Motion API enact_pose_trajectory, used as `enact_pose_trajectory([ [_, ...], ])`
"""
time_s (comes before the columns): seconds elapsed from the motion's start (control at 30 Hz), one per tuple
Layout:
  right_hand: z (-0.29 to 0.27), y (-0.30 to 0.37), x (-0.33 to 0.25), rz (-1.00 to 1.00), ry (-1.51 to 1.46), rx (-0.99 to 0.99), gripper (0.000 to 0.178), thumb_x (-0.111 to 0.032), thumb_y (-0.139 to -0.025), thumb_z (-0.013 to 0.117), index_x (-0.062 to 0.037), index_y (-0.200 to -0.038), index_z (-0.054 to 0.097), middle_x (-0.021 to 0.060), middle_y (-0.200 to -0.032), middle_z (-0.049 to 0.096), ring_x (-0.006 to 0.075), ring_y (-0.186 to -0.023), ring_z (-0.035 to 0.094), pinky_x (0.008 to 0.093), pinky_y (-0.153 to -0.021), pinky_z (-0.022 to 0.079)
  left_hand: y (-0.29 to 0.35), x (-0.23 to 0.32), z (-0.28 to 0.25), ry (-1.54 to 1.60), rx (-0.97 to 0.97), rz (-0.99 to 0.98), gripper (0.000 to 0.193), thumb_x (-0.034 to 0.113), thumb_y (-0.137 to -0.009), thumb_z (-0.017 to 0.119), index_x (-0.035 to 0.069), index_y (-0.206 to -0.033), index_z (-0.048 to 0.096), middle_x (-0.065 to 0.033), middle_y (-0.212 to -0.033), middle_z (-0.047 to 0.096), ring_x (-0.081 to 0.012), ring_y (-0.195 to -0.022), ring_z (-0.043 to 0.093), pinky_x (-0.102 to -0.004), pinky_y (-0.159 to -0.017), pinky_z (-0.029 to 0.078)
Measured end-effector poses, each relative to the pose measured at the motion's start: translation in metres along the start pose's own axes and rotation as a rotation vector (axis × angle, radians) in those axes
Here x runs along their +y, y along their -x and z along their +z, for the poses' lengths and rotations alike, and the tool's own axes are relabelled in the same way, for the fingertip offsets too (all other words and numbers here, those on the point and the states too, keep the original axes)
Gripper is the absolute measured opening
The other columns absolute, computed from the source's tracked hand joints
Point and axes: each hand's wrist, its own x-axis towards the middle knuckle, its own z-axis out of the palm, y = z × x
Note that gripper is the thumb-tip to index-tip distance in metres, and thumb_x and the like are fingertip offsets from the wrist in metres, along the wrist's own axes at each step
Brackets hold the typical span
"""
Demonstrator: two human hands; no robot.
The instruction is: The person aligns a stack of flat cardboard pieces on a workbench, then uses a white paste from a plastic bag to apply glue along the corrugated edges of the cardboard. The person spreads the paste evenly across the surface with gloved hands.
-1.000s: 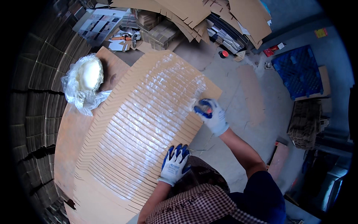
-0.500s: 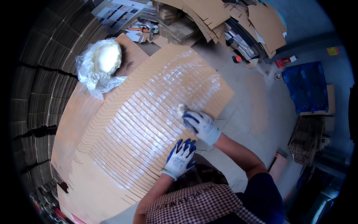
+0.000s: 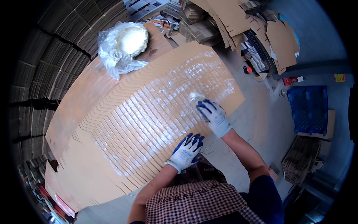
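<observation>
Overlapping brown cardboard sheets [image 3: 220, 74] lie fanned out in a staggered row, their strips streaked with wet white paste. My right hand [image 3: 214, 116], in a white glove with blue fingers, grips a white-smeared wad [image 3: 197, 97] and presses it against the strips toward the right end of the row. Whether the wad is a cloth or a brush head cannot be made out. Gloved alike, my left hand [image 3: 185, 152] rests with fingers spread on the near edge of the sheets. A paste-filled bowl [image 3: 132, 41] wrapped in clear plastic stands beyond the row, on the far left.
Under the sheets is a wooden board [image 3: 74, 108]. Tall stacks of flat cardboard [image 3: 41, 74] line the left side. More cardboard pieces [image 3: 227, 18] and an orange-handled tool [image 3: 160, 23] are at the back. A blue pallet [image 3: 307, 110] leans at the right wall.
My right hand has pushed the wad farther away across the strips. My left hand stays at the near edge of the sheets. The whole view has shifted a little.
</observation>
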Motion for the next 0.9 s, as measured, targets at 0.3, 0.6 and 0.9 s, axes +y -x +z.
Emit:
enact_pose_trajectory([
  [0.3,-0.006,0.001,-0.034,0.007,0.02,-0.067,0.051,-0.023,-0.076,0.071,-0.0129,-0.125,0.062,0.0109,-0.131,0.057,0.0335,-0.121,0.054,0.0456,-0.102,0.045,0.004,-0.001,0.008,-0.062,0.016,0.012,0.061,0.049,-0.092,0.055,0.009,-0.138,0.054,-0.0127,-0.149,0.045,-0.0318,-0.143,0.035,-0.0477,-0.123,0.017],
  [0.6,0.007,-0.053,-0.077,-0.108,0.005,-0.039,0.046,-0.009,-0.076,0.069,-0.0112,-0.121,0.064,0.0111,-0.129,0.06,0.0324,-0.117,0.059,0.044,-0.097,0.05,0.007,-0.002,0.011,-0.026,-0.011,0.001,0.059,0.049,-0.093,0.053,0.007,-0.135,0.055,-0.0136,-0.151,0.042,-0.0325,-0.144,0.031,-0.0484,-0.123,0.015],
  [0.9,0.003,-0.074,-0.101,-0.104,0.028,-0.043,0.039,-0.009,-0.08,0.068,-0.0094,-0.118,0.064,0.0131,-0.128,0.06,0.034,-0.114,0.06,0.0435,-0.095,0.051,0.009,-0.002,0.004,-0.098,-0.114,-0.033,0.064,0.052,-0.097,0.046,0.008,-0.143,0.048,-0.0141,-0.156,0.035,-0.0314,-0.148,0.024,-0.0484,-0.124,0.011],
])
